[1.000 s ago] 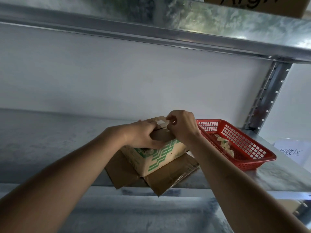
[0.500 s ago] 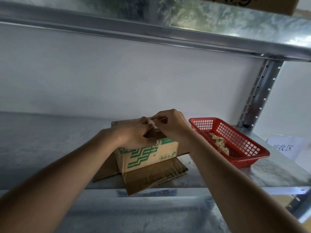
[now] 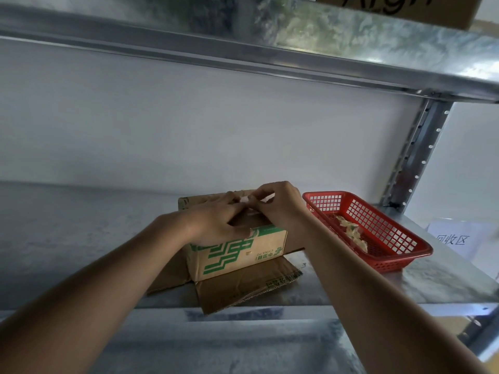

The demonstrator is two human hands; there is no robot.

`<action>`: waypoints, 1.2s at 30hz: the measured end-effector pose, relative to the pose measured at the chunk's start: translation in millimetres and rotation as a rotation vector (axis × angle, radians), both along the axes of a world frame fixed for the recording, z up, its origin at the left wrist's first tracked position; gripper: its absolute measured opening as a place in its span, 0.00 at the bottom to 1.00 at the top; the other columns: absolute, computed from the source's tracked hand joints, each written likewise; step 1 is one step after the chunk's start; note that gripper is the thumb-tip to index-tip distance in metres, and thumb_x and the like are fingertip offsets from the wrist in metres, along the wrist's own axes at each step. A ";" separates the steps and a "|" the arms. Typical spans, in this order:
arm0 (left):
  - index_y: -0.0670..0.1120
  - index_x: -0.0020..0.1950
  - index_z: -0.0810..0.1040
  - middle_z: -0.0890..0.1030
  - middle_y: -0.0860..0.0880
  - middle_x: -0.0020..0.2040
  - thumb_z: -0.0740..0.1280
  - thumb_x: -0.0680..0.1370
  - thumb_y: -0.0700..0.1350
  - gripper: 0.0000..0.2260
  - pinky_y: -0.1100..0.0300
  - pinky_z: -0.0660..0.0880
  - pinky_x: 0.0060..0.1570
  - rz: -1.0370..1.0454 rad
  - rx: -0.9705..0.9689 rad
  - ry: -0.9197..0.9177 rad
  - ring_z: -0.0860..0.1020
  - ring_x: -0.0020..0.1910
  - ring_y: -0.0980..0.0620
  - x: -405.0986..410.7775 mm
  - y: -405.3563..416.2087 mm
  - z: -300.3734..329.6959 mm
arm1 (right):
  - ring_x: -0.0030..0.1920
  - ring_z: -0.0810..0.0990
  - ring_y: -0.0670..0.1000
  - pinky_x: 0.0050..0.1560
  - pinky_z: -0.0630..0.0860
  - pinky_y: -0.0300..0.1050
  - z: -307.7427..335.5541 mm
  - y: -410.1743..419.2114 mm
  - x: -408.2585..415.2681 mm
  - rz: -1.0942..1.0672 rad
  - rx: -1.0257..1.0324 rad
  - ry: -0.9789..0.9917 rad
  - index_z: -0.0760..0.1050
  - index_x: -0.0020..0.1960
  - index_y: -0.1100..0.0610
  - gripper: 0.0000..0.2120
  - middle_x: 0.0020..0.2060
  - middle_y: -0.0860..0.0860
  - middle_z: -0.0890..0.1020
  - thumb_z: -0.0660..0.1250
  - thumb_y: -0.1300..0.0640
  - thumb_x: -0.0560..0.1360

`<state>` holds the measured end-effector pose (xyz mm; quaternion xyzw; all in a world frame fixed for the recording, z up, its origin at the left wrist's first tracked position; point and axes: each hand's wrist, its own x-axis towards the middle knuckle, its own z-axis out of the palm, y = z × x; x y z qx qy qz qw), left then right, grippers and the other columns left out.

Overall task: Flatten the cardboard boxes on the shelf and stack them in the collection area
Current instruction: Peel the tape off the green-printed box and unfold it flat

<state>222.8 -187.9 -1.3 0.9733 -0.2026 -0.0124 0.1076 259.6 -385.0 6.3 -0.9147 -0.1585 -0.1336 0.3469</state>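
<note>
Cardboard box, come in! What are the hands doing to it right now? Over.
Both hands on cardboard box: left hand steadies it, right hand pinches tape on top. Box not flat yet. Red basket close beside it.

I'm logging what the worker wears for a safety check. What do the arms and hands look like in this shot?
Both forearms are bare up to the frame edge, with no sleeves in view. The left hand and right hand wear no gloves. No watch, ring, bracelet or other marking shows on either wrist or hand.
</note>
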 end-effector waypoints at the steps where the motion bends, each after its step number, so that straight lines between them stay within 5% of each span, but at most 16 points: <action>1: 0.62 0.83 0.54 0.58 0.58 0.79 0.57 0.78 0.72 0.36 0.55 0.67 0.56 -0.008 0.006 -0.002 0.67 0.73 0.49 0.5 1.2 0.4 | 0.45 0.83 0.44 0.41 0.78 0.40 -1.0 -1.1 1.2 -0.019 0.082 0.019 0.86 0.49 0.47 0.05 0.44 0.42 0.86 0.74 0.47 0.78; 6: 0.62 0.83 0.55 0.55 0.64 0.78 0.53 0.71 0.78 0.43 0.55 0.71 0.60 -0.053 0.020 0.038 0.67 0.71 0.54 1.8 13.3 4.4 | 0.46 0.88 0.52 0.54 0.84 0.53 -4.3 -8.6 8.9 -0.042 0.539 0.247 0.82 0.46 0.55 0.03 0.42 0.48 0.89 0.72 0.61 0.78; 11: 0.59 0.82 0.60 0.54 0.66 0.79 0.58 0.70 0.74 0.42 0.53 0.72 0.67 -0.055 -0.017 0.121 0.66 0.72 0.56 4.1 23.7 15.2 | 0.44 0.89 0.56 0.41 0.84 0.45 -2.4 -15.9 4.6 0.000 0.925 0.365 0.77 0.57 0.60 0.07 0.43 0.55 0.88 0.71 0.60 0.81; 16: 0.54 0.80 0.65 0.61 0.61 0.78 0.61 0.69 0.68 0.41 0.52 0.73 0.65 -0.019 0.012 0.135 0.71 0.68 0.56 3.3 14.0 26.8 | 0.42 0.89 0.52 0.41 0.84 0.42 -6.6 -31.9 2.9 -0.058 0.819 0.155 0.86 0.52 0.54 0.07 0.40 0.52 0.88 0.76 0.62 0.76; 20: 0.54 0.78 0.65 0.65 0.59 0.71 0.59 0.73 0.68 0.35 0.56 0.77 0.52 -0.008 0.020 0.091 0.75 0.55 0.57 1.3 3.5 24.7 | 0.31 0.83 0.39 0.30 0.75 0.32 -9.8 -36.5 3.1 -0.044 0.339 0.022 0.86 0.57 0.49 0.12 0.47 0.46 0.88 0.74 0.58 0.75; 22: 0.56 0.79 0.64 0.65 0.59 0.69 0.56 0.71 0.73 0.39 0.56 0.76 0.50 0.007 0.039 0.054 0.74 0.56 0.56 1.5 -1.7 22.1 | 0.31 0.82 0.43 0.30 0.72 0.33 -9.6 -31.0 2.3 -0.031 0.176 0.050 0.88 0.52 0.47 0.09 0.44 0.42 0.87 0.72 0.53 0.75; 25: 0.59 0.81 0.61 0.64 0.56 0.70 0.50 0.66 0.83 0.49 0.50 0.77 0.57 0.030 0.063 0.012 0.74 0.61 0.51 1.4 -6.8 17.0 | 0.36 0.85 0.51 0.34 0.79 0.43 -8.6 -23.9 2.6 -0.039 0.186 0.171 0.86 0.40 0.54 0.12 0.34 0.47 0.86 0.67 0.51 0.78; 28: 0.63 0.82 0.58 0.63 0.53 0.74 0.42 0.60 0.88 0.54 0.44 0.74 0.64 0.029 0.102 -0.046 0.70 0.69 0.46 -0.8 -11.0 12.4 | 0.46 0.88 0.55 0.52 0.85 0.52 -10.4 -26.0 6.0 -0.041 0.176 0.192 0.87 0.54 0.57 0.09 0.43 0.53 0.88 0.68 0.56 0.81; 31: 0.65 0.81 0.57 0.60 0.53 0.76 0.45 0.66 0.84 0.47 0.42 0.72 0.66 0.027 0.132 -0.055 0.66 0.72 0.43 -1.2 -14.7 8.3 | 0.45 0.88 0.55 0.53 0.85 0.50 -15.8 -29.2 5.7 -0.005 0.355 0.261 0.84 0.59 0.59 0.09 0.46 0.58 0.88 0.71 0.61 0.80; 34: 0.61 0.80 0.62 0.62 0.53 0.75 0.51 0.71 0.76 0.40 0.46 0.72 0.64 0.017 0.096 -0.065 0.67 0.71 0.46 -2.1 -16.3 8.3 | 0.43 0.89 0.55 0.47 0.85 0.44 -18.4 -30.4 4.3 0.019 0.448 0.377 0.85 0.54 0.61 0.06 0.45 0.59 0.88 0.72 0.60 0.80; 36: 0.57 0.77 0.67 0.66 0.55 0.73 0.53 0.73 0.71 0.36 0.49 0.74 0.61 0.006 0.043 -0.061 0.71 0.67 0.49 -3.8 -18.6 10.0 | 0.47 0.88 0.58 0.52 0.85 0.48 -21.1 -29.2 4.6 0.054 0.511 0.454 0.85 0.52 0.64 0.08 0.47 0.60 0.88 0.72 0.59 0.80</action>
